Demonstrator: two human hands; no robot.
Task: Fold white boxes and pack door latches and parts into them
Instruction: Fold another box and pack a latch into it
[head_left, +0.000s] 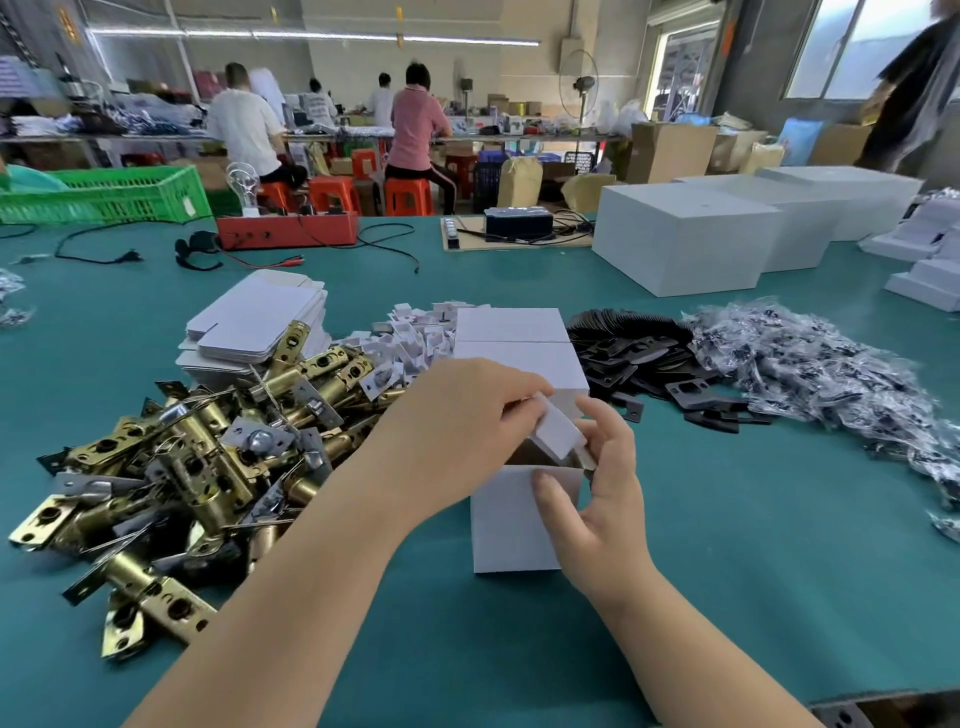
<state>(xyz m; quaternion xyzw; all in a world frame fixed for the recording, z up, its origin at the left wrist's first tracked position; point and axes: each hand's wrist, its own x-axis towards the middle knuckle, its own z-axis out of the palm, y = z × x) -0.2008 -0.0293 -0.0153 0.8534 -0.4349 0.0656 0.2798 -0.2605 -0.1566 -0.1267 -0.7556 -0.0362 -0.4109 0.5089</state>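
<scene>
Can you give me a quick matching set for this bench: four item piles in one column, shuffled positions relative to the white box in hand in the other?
Items:
1. brass door latches
2. flat white box blanks
3. black strike plates
4. bagged parts

Positions, relative to the held white box:
A. far right of it, in clear plastic
B. stacked behind the latch heap, back left
C. heaped directly left of it
D. behind it and just to the right

Pairs: 1-C, 2-B, 3-D, 4-A
</scene>
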